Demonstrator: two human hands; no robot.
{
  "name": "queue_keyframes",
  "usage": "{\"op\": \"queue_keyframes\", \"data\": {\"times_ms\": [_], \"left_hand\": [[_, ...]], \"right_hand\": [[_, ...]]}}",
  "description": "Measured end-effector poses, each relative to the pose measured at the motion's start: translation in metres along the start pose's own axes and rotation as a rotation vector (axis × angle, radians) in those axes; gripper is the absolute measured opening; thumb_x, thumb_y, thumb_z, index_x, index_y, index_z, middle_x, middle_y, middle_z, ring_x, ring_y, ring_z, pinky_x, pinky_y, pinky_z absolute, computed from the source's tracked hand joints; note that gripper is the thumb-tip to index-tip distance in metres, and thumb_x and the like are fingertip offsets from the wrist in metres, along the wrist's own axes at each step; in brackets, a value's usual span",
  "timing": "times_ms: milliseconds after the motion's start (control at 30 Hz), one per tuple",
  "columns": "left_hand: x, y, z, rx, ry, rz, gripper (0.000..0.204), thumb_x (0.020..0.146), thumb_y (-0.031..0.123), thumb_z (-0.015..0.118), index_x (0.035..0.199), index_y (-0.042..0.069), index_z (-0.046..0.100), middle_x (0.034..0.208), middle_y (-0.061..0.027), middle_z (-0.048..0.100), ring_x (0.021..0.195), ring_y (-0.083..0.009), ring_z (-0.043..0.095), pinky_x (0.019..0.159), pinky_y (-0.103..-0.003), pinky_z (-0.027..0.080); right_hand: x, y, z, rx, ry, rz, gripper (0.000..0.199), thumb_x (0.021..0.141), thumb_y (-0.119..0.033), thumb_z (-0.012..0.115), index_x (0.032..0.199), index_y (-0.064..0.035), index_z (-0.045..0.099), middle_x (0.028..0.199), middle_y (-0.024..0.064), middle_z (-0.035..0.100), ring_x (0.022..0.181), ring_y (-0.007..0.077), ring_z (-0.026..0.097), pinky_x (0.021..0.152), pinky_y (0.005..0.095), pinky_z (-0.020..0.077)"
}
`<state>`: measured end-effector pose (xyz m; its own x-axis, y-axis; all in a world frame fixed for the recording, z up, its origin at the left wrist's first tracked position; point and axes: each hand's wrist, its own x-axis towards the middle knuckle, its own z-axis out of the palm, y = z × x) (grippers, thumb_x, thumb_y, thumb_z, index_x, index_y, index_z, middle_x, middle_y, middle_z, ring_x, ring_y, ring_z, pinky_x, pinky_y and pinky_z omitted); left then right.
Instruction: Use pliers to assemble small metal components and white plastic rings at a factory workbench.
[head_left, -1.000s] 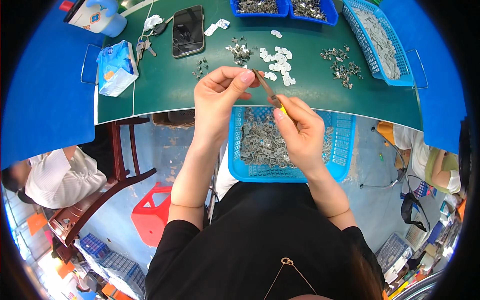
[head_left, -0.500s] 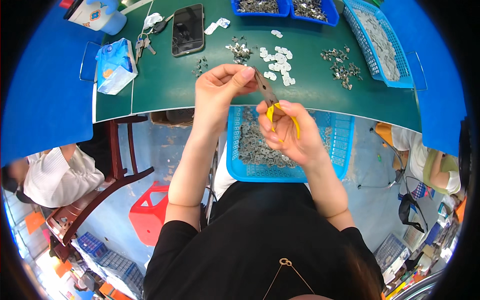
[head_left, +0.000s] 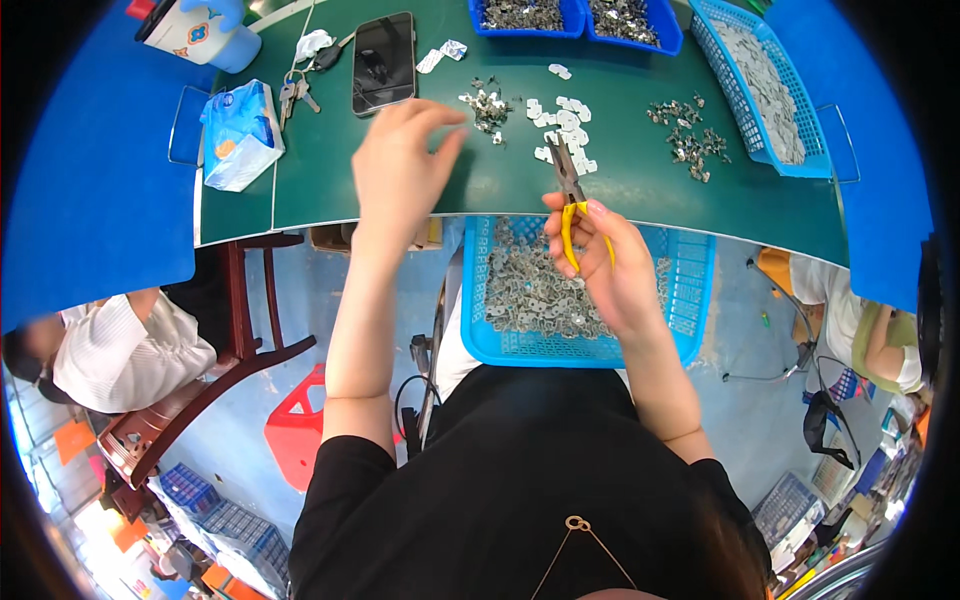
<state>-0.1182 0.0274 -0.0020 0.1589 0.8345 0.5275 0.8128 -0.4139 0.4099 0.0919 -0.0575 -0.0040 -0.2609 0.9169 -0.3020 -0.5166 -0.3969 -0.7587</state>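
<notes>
My right hand (head_left: 622, 255) holds a pair of needle-nose pliers (head_left: 568, 178) by its yellow handles. The metal jaws point away from me, toward several flat white pieces (head_left: 568, 122) on the green table. Further left, my left hand (head_left: 402, 165) is over the table just below the phone, thumb and forefinger apart, with nothing visible between them. Its other fingertips are hidden behind the hand. A small heap of shiny metal parts (head_left: 488, 108) lies between the left hand and the white pieces. More metal parts (head_left: 690, 140) are scattered on the right side.
A blue basket of metal pieces (head_left: 590, 347) sits at my lap under the table edge. Two blue bins (head_left: 632, 45) and a light-blue basket (head_left: 815, 150) stand at the back. A phone (head_left: 384, 65), keys (head_left: 297, 92), tissue pack (head_left: 243, 140) and cup (head_left: 235, 48) lie left. People sit on both sides.
My left hand has left the plier tips and moved left, its thumb and forefinger parting. My right hand has shifted slightly right with the pliers.
</notes>
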Motion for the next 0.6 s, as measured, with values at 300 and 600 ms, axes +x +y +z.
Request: {"op": "queue_keyframes", "data": {"times_ms": [300,600], "left_hand": [[-0.002,0.013,0.021,0.058,-0.162,-0.004,0.008,0.070,0.019,0.070,0.077,0.018,0.066,0.080,0.0041,0.060,0.078,-0.0170,0.057,0.061,-0.032,0.047],[-0.007,0.017,0.012,-0.015,-0.285,-0.089,0.007,0.072,0.014,0.066,0.073,0.013,0.059,0.074,0.0019,0.059,0.075,-0.0206,0.056,0.061,-0.035,0.046]], "right_hand": [[-0.003,-0.004,-0.002,-0.042,0.019,-0.036,0.041,0.093,-0.026,0.040,0.114,0.0068,0.053,0.088,0.0076,0.057,0.076,0.0127,0.052,0.058,0.0251,0.0379],[-0.002,-0.004,-0.003,-0.060,0.028,-0.049,0.040,0.093,-0.025,0.040,0.114,0.0072,0.053,0.089,0.0076,0.057,0.076,0.0122,0.052,0.059,0.0247,0.0381]]}}
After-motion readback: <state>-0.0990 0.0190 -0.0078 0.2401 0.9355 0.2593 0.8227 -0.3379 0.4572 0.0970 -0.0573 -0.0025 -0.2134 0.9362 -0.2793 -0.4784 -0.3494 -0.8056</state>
